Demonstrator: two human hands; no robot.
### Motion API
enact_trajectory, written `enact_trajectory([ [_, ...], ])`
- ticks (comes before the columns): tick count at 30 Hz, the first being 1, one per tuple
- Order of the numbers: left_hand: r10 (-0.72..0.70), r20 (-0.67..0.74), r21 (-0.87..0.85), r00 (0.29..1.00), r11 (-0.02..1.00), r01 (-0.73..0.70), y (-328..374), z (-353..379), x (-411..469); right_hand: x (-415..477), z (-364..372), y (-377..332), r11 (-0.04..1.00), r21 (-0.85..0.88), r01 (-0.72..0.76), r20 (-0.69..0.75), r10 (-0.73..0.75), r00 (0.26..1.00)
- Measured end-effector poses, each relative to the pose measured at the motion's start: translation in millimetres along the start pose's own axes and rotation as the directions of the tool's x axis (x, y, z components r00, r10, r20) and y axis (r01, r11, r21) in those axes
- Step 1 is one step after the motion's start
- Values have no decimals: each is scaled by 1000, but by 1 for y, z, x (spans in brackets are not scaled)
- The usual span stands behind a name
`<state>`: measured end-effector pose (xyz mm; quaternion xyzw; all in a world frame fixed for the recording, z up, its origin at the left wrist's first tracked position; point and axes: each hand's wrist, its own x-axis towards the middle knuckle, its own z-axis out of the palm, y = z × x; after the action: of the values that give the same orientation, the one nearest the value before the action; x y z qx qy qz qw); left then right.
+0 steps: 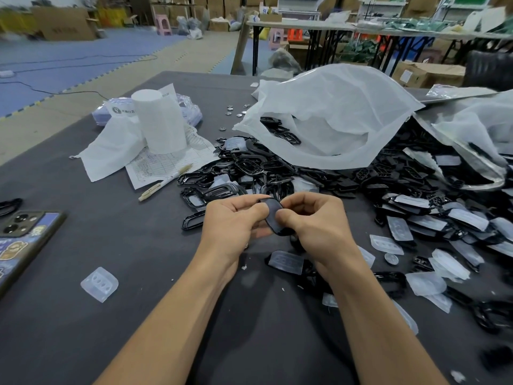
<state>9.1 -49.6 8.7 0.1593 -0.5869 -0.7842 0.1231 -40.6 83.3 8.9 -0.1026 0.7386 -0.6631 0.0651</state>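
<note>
Piece of black plastic, small and curved, is pinched between both hands just above the dark table, in front of the heap. The left hand holds its left edge with thumb and forefinger; the right hand curls round its right edge, thumb on top. Behind it one white mesh bag lies open-mouthed with black frames inside, and more spill into a loose pile, too many to count. A second white bag slumps at the right over further black parts. One clear pad with three dimples lies alone at the left; many more are scattered to the right. One pen crosses the edge of one gridded sheet, its print too small to read, beside one white roll. One phone in a cartoon case rests at the far left
</note>
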Motion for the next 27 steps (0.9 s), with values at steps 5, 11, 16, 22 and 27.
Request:
enact_trajectory([
  [5,-31,30,30,999,999,30,2,-3,1,0,0,0,1000,12,-3,-6,3,1000],
  [11,42,-99,81,994,996,-34,1,-1,2,-2,2,-1,999,-26,22,14,-22,1000],
  [16,79,-113,113,990,991,-66,-2,0,3,-2,3,-3,997,-57,45,-9,-45,999],
  [22,326,-46,460,944,846,-269,-2,-5,1,-1,-1,-3,993,-110,36,21,-34,999],
  [27,429,-38,532,903,773,-345,-2,-4,0,0,1,-4,998,-66,-5,36,8,999],
])
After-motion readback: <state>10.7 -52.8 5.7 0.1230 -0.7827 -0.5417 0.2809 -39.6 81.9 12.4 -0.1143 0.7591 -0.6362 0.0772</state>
